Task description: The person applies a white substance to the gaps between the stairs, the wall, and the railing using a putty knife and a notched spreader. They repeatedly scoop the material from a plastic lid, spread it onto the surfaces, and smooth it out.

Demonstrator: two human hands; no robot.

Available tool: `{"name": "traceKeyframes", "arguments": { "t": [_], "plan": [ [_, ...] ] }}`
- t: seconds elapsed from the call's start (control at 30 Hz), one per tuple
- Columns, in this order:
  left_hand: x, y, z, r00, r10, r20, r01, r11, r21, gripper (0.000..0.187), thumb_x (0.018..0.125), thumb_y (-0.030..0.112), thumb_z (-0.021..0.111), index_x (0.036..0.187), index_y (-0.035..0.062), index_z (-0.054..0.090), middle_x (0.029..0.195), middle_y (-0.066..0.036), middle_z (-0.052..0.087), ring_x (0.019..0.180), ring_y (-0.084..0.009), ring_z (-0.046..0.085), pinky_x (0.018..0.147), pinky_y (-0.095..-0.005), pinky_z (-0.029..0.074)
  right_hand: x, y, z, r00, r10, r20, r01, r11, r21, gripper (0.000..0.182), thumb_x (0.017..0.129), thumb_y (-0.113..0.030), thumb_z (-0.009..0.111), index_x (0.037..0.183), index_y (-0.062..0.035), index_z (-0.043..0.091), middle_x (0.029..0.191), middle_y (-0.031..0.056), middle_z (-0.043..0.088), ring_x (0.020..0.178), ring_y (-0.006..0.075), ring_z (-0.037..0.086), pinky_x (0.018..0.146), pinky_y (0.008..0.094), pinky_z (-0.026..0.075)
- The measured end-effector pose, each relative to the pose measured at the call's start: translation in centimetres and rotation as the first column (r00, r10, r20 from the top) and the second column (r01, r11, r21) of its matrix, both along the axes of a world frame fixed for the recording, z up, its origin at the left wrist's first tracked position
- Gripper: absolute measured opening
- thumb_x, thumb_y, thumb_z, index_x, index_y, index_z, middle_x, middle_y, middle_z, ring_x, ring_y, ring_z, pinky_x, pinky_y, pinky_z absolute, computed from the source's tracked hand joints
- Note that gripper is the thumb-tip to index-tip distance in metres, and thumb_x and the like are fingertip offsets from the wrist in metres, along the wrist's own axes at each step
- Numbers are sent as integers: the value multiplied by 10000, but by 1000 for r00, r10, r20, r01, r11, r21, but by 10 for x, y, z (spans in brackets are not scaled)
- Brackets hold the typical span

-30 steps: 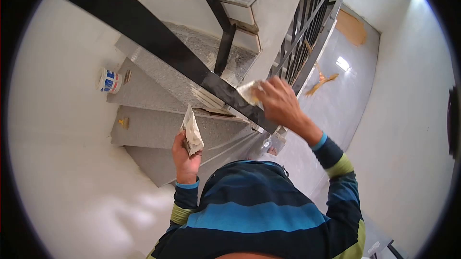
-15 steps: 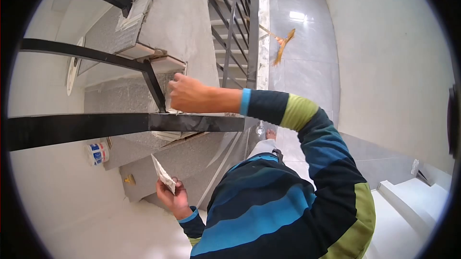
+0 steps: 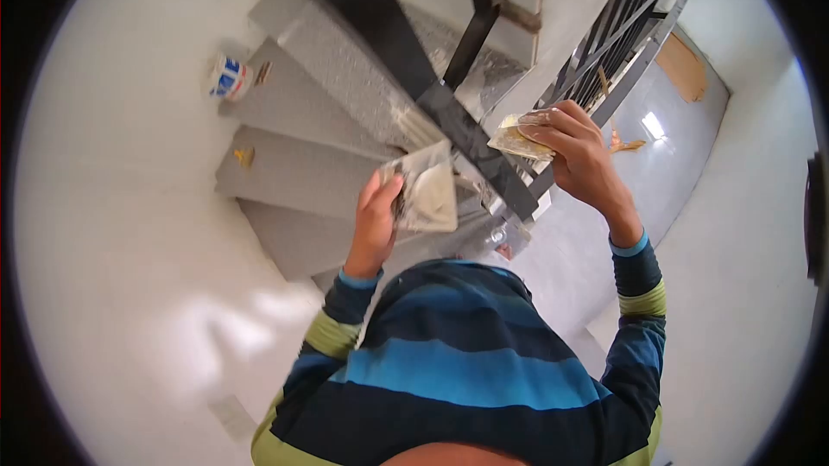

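Observation:
My left hand (image 3: 373, 224) grips a flat square board (image 3: 439, 215) by its left edge, thumb on top; a pale paste is smeared over its face. Opposite it, my right hand (image 3: 580, 155) pinches a putty spreader (image 3: 518, 133), a thin, paste-coated blade pointing left. The two tools are apart. Between and behind them runs a black metal handrail (image 3: 449, 112), with the spreader above its lower end and the board just to its left.
Grey stair treads (image 3: 302, 164) wind down the left side. On them stand a white, blue and red bucket (image 3: 230, 79) and a small yellow object (image 3: 244, 157). Beyond the black balusters (image 3: 617, 30), a yellow broom-like thing (image 3: 629, 145) and cardboard (image 3: 682, 67) lie on the floor.
My right hand has come back from the step edge beyond the rail, and its spreader now shows. My left hand has risen with the board, turned face up. The view has rotated.

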State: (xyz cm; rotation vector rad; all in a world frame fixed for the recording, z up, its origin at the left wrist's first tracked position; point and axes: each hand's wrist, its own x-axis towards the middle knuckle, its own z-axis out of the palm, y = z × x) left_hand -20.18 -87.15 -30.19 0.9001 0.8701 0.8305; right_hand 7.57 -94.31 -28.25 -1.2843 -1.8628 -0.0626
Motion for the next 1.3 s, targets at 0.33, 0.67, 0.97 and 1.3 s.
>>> {"name": "traceKeyframes", "arguments": {
  "t": [0.33,0.67,0.97,1.3],
  "plan": [
    [13,11,-12,960,-118,-253,181,953,243,245,907,140,440,1087,-14,503,980,-72,589,874,-129,581,763,-256,473,-36,-6,15,965,151,214,-145,988,-45,364,514,5,635,875,-46,647,838,51,589,886,234,520,772,339,421],
    [-22,16,-7,990,129,59,-128,991,-29,236,904,147,442,1087,8,500,999,-83,582,890,-162,599,736,-288,515,24,57,-18,956,-53,290,85,992,-97,272,636,61,560,871,-47,642,865,48,571,821,210,522,705,318,465],
    [-46,6,-22,970,245,16,-243,968,-66,255,904,145,417,1112,13,487,1033,-89,576,920,-175,601,758,-329,522,20,69,-17,620,-41,784,131,990,-51,51,686,-91,581,706,-79,627,822,10,546,832,186,513,684,276,463],
    [-41,1,-15,950,308,54,-301,947,-113,210,898,114,429,1052,-5,508,965,-80,578,872,-145,589,754,-290,492,25,129,-17,782,361,508,-336,931,-144,297,598,64,585,857,-51,673,896,33,627,979,215,540,831,319,472]
  ]
}}
